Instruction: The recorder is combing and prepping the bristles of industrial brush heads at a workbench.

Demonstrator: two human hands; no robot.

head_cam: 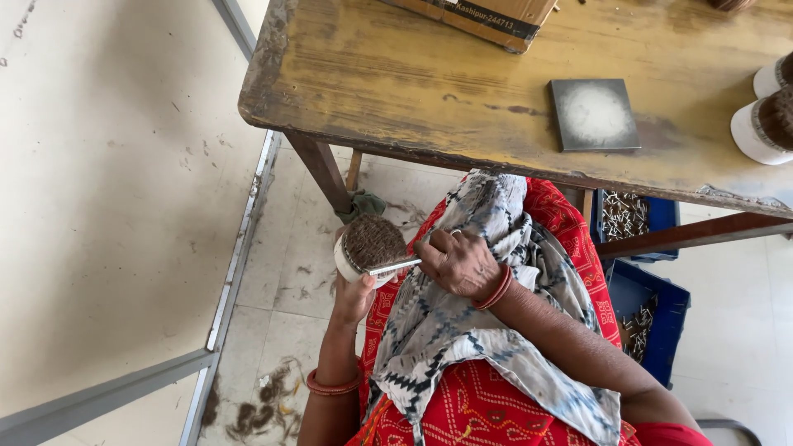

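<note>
Below the table's (372, 91) near edge, the left hand (353, 297) cups a round brush (370, 246) from beneath, while the right hand (458, 263), fingers curled, grips a comb (395, 267) touching its bristles.

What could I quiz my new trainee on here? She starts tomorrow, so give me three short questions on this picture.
1. True or false: the left hand holds the round brush.
2. What does the right hand hold against the brush? A) a thin metal tool B) a cloth C) a nail
3. Which thing lies flat on the wooden table, nearest its front edge?

Key:
1. True.
2. A.
3. The dark square pad with a pale worn middle.
</note>
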